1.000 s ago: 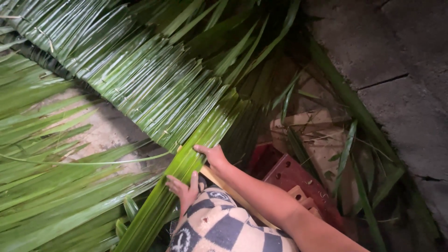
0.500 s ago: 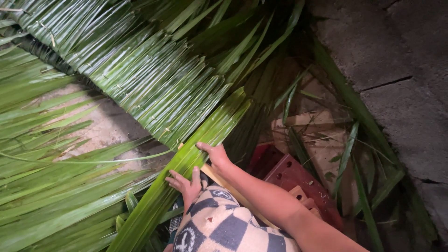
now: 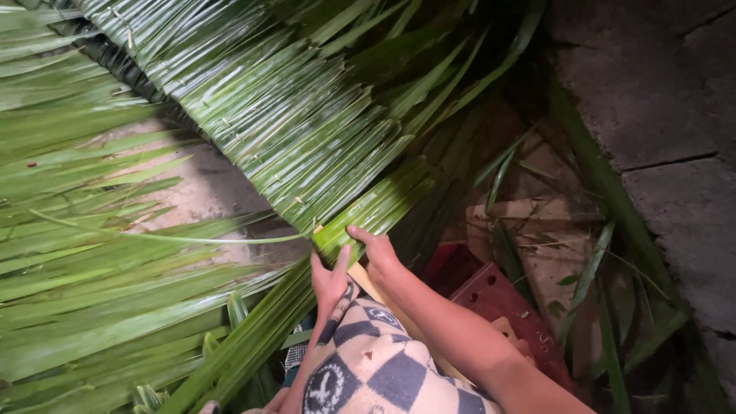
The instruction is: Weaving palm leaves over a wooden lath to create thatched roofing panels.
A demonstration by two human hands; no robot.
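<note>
Both hands press one palm leaf strip [image 3: 360, 218] at the thatch panel's [image 3: 261, 115] lower edge | left hand [image 3: 330, 280], right hand [image 3: 377, 251] side by side, fingers flat | concrete wall [image 3: 652, 92] close at right, loose fronds [image 3: 100, 291] crowding left

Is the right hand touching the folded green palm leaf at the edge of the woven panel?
Touching. The head view shows the right hand with fingers pressed on the folded palm leaf, no gap visible.
</note>
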